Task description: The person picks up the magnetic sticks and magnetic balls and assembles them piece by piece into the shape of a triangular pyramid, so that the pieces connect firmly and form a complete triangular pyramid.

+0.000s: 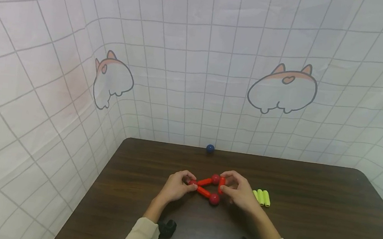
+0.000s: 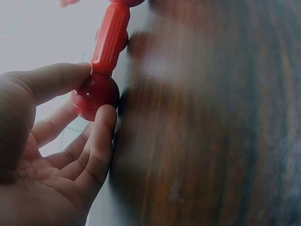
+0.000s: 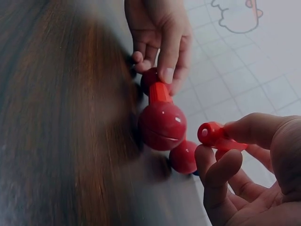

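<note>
My left hand [image 1: 176, 185] pinches a dark red ball [image 2: 96, 95] between thumb and fingers. Two red rods fan out from that ball: one red rod [image 2: 112, 37] runs to a near red ball [image 1: 214, 199], the other to a far red ball [image 1: 215, 179]. Together they form a V on the table. Across the open side of the V, my right hand [image 1: 240, 190] holds a loose red rod [image 1: 221, 185] by its sides. In the right wrist view this rod's round end, with a pale centre, faces the camera, apart from the larger red ball [image 3: 162, 127].
Several yellow-green rods [image 1: 262, 197] lie side by side just right of my right hand. A blue ball [image 1: 210, 148] sits at the far edge of the dark wooden table [image 1: 137, 160]. Grid-patterned white cloth [image 1: 194, 96] hangs behind and at the sides.
</note>
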Motion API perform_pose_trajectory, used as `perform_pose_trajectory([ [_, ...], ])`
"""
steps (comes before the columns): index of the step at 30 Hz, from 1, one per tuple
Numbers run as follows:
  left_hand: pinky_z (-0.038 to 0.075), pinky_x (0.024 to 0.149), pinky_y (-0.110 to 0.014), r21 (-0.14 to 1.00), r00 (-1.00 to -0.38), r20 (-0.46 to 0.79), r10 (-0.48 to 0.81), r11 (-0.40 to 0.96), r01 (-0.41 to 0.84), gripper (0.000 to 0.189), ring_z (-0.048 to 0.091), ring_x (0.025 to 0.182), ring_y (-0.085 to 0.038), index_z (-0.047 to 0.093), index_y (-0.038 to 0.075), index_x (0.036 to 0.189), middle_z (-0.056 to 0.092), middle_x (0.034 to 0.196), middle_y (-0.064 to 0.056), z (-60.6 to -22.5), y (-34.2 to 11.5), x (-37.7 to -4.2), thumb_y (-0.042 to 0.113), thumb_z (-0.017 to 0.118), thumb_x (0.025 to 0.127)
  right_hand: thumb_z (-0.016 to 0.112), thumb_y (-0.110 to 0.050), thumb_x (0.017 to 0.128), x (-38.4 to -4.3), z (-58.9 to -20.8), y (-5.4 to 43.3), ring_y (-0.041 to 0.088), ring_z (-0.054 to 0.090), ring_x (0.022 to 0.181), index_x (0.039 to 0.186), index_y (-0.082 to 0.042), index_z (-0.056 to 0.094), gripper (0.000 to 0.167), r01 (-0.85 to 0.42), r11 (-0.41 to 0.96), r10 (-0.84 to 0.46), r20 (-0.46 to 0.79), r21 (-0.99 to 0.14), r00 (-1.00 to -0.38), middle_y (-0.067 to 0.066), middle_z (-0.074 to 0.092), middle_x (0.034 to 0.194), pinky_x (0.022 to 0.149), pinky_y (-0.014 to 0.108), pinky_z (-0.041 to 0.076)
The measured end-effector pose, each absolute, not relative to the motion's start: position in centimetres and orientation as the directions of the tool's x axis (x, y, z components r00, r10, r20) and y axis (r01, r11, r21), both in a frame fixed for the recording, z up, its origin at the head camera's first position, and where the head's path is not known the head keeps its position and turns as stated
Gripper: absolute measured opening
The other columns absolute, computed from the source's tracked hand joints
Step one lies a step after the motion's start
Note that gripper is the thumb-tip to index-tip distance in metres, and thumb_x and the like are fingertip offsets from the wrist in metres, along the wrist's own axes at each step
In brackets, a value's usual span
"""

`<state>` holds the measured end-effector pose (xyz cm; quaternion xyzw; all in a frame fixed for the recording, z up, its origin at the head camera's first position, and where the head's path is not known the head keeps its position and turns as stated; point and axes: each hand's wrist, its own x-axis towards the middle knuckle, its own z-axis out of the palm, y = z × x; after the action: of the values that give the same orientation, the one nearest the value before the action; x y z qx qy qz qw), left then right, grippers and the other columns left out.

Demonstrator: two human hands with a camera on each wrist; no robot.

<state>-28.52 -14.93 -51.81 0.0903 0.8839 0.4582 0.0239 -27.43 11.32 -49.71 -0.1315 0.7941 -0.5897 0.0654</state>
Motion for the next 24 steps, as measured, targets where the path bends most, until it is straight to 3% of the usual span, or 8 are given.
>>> perform_pose_trajectory([
  [24,0.046,0.064,-0.031,0.818,-0.983,0.044,0.176,0.558,0.137,0.020,0.058,0.072,-0.015,0.072,0.018,0.106,0.068,0.093,-0.001,-52.0,-14.9,-28.6,0.025,0.080,0.089,0.071,-0.003,0.091,-28.4,-50.8,9.4,0.020,0.057,0.067,0.124,-0.011,0.065,0.035,-0.061,0.315,-0.229,-0.013,-0.947,-0.973,0.013,0.062,0.102,0.051,0.028,0.047],
])
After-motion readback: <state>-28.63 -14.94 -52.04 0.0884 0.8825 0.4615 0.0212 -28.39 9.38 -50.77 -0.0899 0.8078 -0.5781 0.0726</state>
